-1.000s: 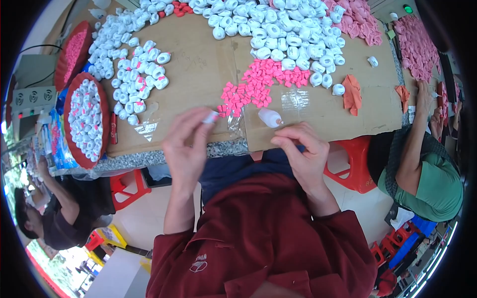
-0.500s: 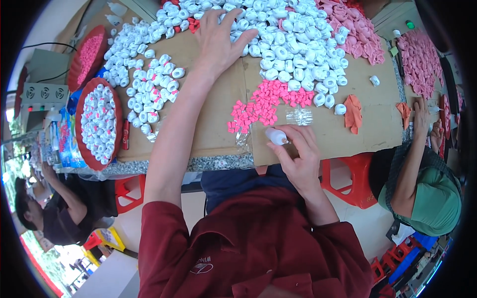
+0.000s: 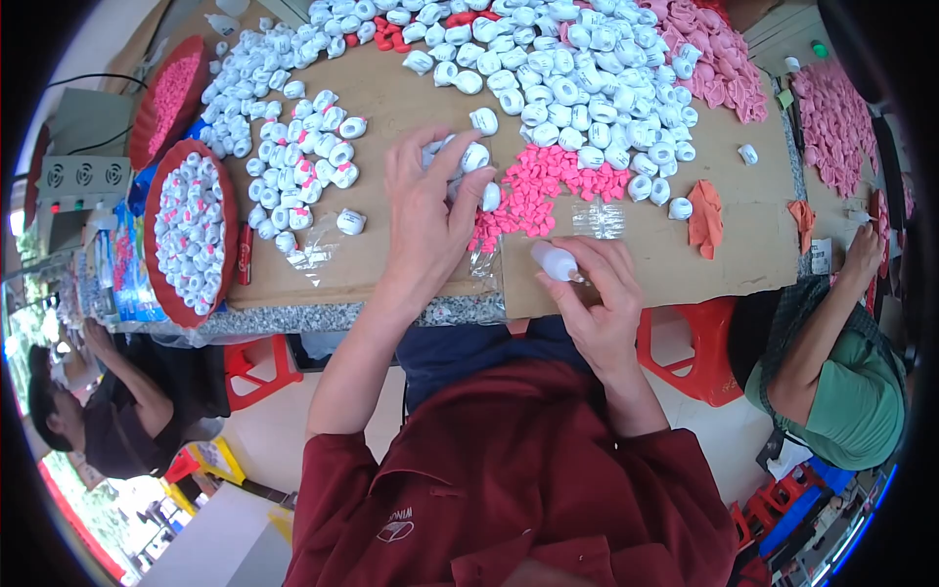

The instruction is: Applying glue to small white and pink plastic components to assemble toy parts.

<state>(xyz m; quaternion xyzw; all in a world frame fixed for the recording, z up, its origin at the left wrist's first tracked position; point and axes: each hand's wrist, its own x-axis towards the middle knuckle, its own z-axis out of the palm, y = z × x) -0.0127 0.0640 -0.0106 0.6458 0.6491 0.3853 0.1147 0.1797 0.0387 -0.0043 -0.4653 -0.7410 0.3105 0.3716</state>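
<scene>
My left hand (image 3: 423, 220) rests on the cardboard with its fingers curled round several small white ring-like pieces (image 3: 475, 157). One more white piece lies just beyond its fingertips. Small flat pink pieces (image 3: 518, 201) are spread to the right of this hand. My right hand (image 3: 604, 298) grips a small white squeeze bottle (image 3: 555, 260) between thumb and fingers, its narrow tip pointing right, above the cardboard's near edge. A large heap of white pieces (image 3: 587, 93) lies at the far side.
White pieces with pink bits (image 3: 303, 171) lie on the left, by a red bowl (image 3: 233, 245) full of similar ones. An orange cloth or glove (image 3: 704, 220) and pink soft pieces (image 3: 714, 73) are on the right. Co-workers sit at both sides; a red stool (image 3: 699, 357) stands below.
My left hand has come back from the far heap towards me, bringing several white pieces with it. The right hand still holds the bottle, shifted slightly right.
</scene>
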